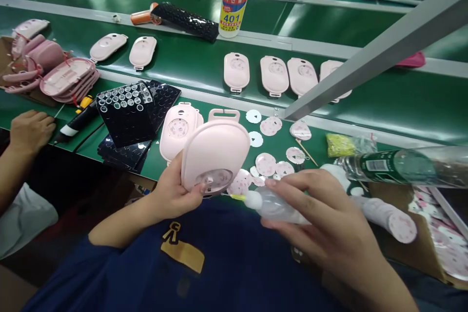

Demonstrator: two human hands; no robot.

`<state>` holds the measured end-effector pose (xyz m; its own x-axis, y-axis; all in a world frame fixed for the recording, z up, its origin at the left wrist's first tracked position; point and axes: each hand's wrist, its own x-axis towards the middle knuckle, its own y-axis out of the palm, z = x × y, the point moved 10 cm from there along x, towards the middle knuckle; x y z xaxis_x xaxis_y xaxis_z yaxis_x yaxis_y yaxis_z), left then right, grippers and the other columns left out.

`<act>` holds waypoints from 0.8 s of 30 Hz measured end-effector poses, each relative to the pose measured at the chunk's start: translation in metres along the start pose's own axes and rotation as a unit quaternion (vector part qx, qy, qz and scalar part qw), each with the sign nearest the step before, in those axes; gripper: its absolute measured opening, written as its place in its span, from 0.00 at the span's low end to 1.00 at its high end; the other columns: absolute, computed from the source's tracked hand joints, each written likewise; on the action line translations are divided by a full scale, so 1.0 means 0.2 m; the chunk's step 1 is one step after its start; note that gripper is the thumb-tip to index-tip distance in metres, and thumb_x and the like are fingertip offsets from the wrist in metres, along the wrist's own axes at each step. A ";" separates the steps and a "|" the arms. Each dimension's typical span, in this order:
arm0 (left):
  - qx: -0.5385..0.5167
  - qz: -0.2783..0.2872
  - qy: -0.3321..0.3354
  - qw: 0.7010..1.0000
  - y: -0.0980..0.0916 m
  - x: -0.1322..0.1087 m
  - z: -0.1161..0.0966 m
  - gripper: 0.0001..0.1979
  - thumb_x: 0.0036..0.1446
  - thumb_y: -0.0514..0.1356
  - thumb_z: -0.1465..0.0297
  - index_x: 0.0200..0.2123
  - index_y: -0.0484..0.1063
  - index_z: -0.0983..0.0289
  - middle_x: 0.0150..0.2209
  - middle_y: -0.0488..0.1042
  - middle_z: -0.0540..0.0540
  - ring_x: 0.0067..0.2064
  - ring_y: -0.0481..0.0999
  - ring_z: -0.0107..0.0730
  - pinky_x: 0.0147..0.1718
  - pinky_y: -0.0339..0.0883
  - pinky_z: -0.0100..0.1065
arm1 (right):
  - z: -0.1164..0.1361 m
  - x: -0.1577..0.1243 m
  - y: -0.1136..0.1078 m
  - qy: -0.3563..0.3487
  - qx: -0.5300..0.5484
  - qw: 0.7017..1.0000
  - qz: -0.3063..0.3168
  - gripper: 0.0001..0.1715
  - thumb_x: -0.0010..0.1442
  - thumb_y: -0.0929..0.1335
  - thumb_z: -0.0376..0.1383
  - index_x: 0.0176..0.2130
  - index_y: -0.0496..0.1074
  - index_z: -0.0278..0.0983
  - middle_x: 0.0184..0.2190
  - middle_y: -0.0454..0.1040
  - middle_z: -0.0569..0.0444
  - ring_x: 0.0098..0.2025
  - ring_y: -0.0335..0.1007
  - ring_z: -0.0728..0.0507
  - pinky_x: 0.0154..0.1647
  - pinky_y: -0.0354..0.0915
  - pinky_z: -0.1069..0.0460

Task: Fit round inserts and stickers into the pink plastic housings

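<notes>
**Pink housing held at the lap edge, dispenser nozzle at its lower end**

The rounded pale-pink plastic housing with a loop handle [215,156] is off the green worktop [318,139], raised in front of the person's dark blue shirt. The left hand [174,195] grips it from below and behind, with the thumb on its lower rim. It is tilted so that the circular recess at its lower end faces the other hand, which appears to be why it is held at that angle.

The right hand [325,229] is closed around a small translucent squeeze bottle with a white collar and yellow nozzle [272,204]. The bottle lies nearly level, its tip just beside the recess. Whether they touch cannot be told.

Behind the housing, a second pink housing with a round centre panel [178,129] lies flat on the worktop. Round pink-and-white discs [265,163] are scattered just to the right, within easy reach. To the left are black tray sheets carrying clear round lenses [126,107].

Farther out, a row of flat pink casings [237,70] lies spaced along the green conveyor belt. A tall white glue bottle marked 401 [234,0] stands upright beyond it.

At far left, a co-worker's hand [31,129] rests on the worktop edge. A clear plastic bottle with a green label [395,165] lies on its side at right.
</notes>
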<state>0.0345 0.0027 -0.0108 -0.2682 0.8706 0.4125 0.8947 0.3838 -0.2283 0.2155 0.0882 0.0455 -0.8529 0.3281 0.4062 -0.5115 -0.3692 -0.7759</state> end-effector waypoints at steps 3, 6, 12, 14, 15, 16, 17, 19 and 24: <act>0.006 0.016 0.019 1.000 0.02 0.01 -0.04 0.34 0.55 0.63 0.75 0.65 0.61 0.59 0.54 0.75 0.61 0.52 0.77 0.47 0.50 0.75 0.41 | 0.03 -0.01 0.00 0.017 -0.033 0.999 0.007 0.22 0.62 0.71 0.32 0.55 0.69 0.38 0.39 0.72 0.48 0.39 0.66 0.41 0.42 0.65 0.45; -0.011 0.029 0.033 0.999 0.05 0.00 -0.06 0.36 0.56 0.62 0.75 0.67 0.58 0.58 0.56 0.74 0.61 0.54 0.77 0.47 0.51 0.74 0.43 | 0.05 -0.02 0.00 0.020 -0.045 0.999 0.010 0.21 0.62 0.71 0.31 0.54 0.70 0.38 0.39 0.71 0.48 0.39 0.66 0.41 0.41 0.65 0.45; -0.032 0.037 0.043 0.998 0.07 -0.01 -0.07 0.38 0.55 0.62 0.77 0.68 0.56 0.58 0.58 0.72 0.61 0.56 0.75 0.46 0.54 0.72 0.43 | 0.08 -0.01 0.01 0.010 -0.044 0.999 0.019 0.19 0.62 0.70 0.30 0.53 0.70 0.35 0.39 0.71 0.47 0.39 0.64 0.41 0.41 0.64 0.45; -0.035 0.037 0.041 0.998 0.06 -0.01 -0.07 0.39 0.55 0.62 0.78 0.68 0.55 0.59 0.58 0.72 0.61 0.57 0.75 0.47 0.55 0.72 0.43 | 0.08 -0.01 0.01 0.009 -0.043 0.999 0.022 0.19 0.62 0.70 0.30 0.53 0.70 0.35 0.38 0.71 0.47 0.39 0.64 0.41 0.40 0.64 0.45; -0.035 0.035 0.040 0.998 0.06 -0.01 -0.07 0.39 0.54 0.63 0.78 0.68 0.56 0.59 0.59 0.71 0.62 0.57 0.74 0.47 0.55 0.71 0.43 | 0.08 0.00 0.01 0.010 -0.043 0.999 0.022 0.19 0.62 0.70 0.30 0.54 0.70 0.35 0.38 0.71 0.47 0.39 0.64 0.41 0.40 0.64 0.45; -0.036 0.035 0.039 0.998 0.06 -0.02 -0.07 0.40 0.53 0.63 0.78 0.68 0.56 0.59 0.59 0.71 0.62 0.58 0.73 0.48 0.56 0.70 0.44 | 0.07 0.00 0.01 0.010 -0.044 0.999 0.022 0.20 0.62 0.70 0.30 0.54 0.70 0.35 0.38 0.71 0.48 0.38 0.64 0.41 0.40 0.64 0.45; -0.037 0.035 0.036 0.998 0.06 -0.02 -0.06 0.40 0.53 0.63 0.78 0.68 0.56 0.59 0.60 0.71 0.62 0.59 0.73 0.49 0.57 0.70 0.44 | 0.07 0.00 0.01 0.010 -0.043 0.999 0.022 0.20 0.62 0.70 0.30 0.54 0.70 0.35 0.38 0.71 0.48 0.38 0.64 0.41 0.40 0.64 0.45; -0.042 0.038 0.030 0.998 0.07 -0.02 -0.05 0.40 0.52 0.63 0.79 0.67 0.57 0.59 0.60 0.70 0.62 0.59 0.72 0.49 0.58 0.69 0.44 | 0.07 0.00 0.01 0.010 -0.041 0.999 0.022 0.20 0.63 0.70 0.30 0.54 0.70 0.36 0.38 0.71 0.48 0.38 0.65 0.41 0.40 0.64 0.45; -0.036 0.043 0.031 0.998 0.07 -0.02 -0.05 0.41 0.51 0.63 0.79 0.67 0.56 0.57 0.59 0.71 0.62 0.57 0.74 0.50 0.56 0.70 0.46 | 0.06 0.00 0.01 0.013 -0.035 0.999 0.026 0.21 0.63 0.70 0.31 0.55 0.70 0.38 0.38 0.72 0.49 0.38 0.66 0.41 0.39 0.64 0.45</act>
<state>0.0514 0.0016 -0.0068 -0.1686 0.8775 0.4490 0.9371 0.2839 -0.2029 0.2133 0.0772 0.0492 -0.8749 0.3330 0.3516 -0.4566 -0.3255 -0.8280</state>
